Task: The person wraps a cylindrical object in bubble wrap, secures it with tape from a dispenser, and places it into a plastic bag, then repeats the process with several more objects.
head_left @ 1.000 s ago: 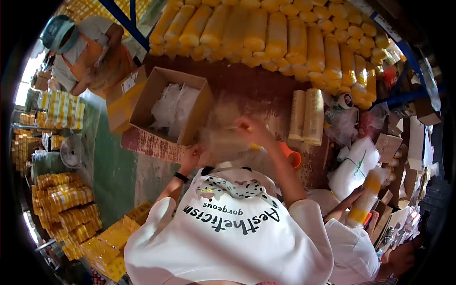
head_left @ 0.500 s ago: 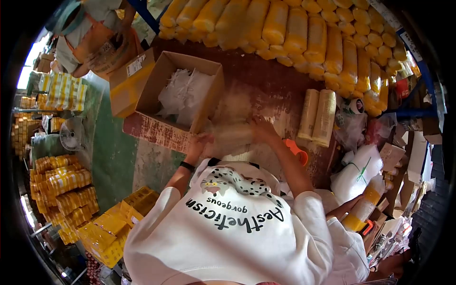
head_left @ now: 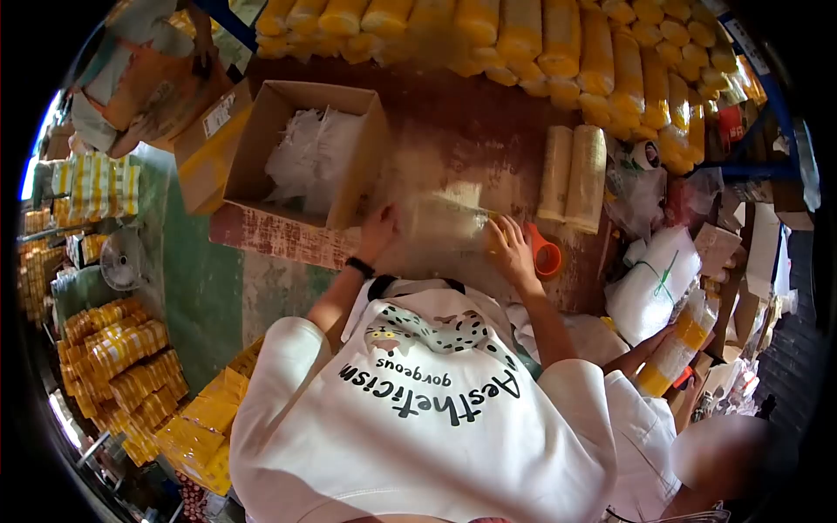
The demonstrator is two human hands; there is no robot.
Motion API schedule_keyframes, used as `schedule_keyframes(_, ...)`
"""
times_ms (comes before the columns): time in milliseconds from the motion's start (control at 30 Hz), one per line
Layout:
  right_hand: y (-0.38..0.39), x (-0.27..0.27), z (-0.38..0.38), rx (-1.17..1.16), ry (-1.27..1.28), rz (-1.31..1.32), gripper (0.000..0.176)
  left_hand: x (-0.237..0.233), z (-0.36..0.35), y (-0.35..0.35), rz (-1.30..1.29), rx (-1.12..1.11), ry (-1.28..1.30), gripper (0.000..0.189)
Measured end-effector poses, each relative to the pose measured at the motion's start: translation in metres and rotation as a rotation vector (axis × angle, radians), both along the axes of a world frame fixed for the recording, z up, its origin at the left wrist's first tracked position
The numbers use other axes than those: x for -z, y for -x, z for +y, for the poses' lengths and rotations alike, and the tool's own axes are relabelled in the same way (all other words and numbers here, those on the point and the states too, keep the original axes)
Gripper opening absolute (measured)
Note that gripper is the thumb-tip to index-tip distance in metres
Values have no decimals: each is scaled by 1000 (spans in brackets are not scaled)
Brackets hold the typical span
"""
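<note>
A translucent plastic bundle (head_left: pixel 449 228) lies across the worn red table in front of my chest, its outline smeared. At its left end is my left hand (head_left: pixel 380 228), closed against it, with a black band on the wrist. My right hand (head_left: pixel 509 244) holds the other end, its fingers bent over it. The orange tape ring (head_left: pixel 545 256) sits just right of that hand. Two plastic-wrapped rolls (head_left: pixel 571 179) lie side by side farther right. An open cardboard box (head_left: pixel 240 166) with white sheets inside is beyond my left hand.
Yellow-wrapped rolls (head_left: pixel 545 39) are piled along the far side. A co-worker (head_left: pixel 144 78) is at the upper left; another person's hand (head_left: pixel 649 344) holds a yellow-ended roll (head_left: pixel 684 340) at right. A white plastic bundle (head_left: pixel 654 283) and yellow parcels (head_left: pixel 126 349) flank the table.
The view has shifted, so the box and rolls appear higher and farther left. My hands remain at the bundle's ends, spaced slightly wider. More of the person at the lower right shows.
</note>
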State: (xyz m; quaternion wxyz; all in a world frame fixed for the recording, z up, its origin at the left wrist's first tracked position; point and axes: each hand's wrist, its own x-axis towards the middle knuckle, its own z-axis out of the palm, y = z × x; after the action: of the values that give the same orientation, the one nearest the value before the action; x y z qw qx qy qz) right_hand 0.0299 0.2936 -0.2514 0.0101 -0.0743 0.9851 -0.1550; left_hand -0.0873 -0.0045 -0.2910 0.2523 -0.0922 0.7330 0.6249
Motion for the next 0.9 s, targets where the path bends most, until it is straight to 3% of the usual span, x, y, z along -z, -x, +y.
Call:
schedule_keyframes(67,2,8,1,-15,8,95,51,-12,14,20,156,18,208,16)
schedule_keyframes(167,8,15,5,-18,55,143,41,-50,40,26,924,29,680,19)
schedule_keyframes(267,17,6,9,3,75,85,40,-56,61,11,1218,874,540,26)
schedule_keyframes(367,28,15,12,-46,44,152,43,-18,86,-18,1352,915,510,32)
schedule_keyframes(467,41,-1,-6,-83,60,240,44,-6,91,-13,1175,1023,868,29)
schedule_keyframes(567,50,13,-15,-95,-65,74,44,-13,77,-2,1185,910,838,24)
schedule_keyframes(667,56,21,-15,-202,-51,55,36,-43,72,4,1032,1232,742,22)
schedule_keyframes(767,49,30,0,-295,82,155,26,-25,72,-16,1160,960,500,19)
schedule_keyframes(867,39,38,3,-275,133,124,21,-22,70,-15,1221,1139,670,15)
schedule_keyframes(900,37,38,3,-256,130,90,21,-22,71,-13,1101,1112,677,14)
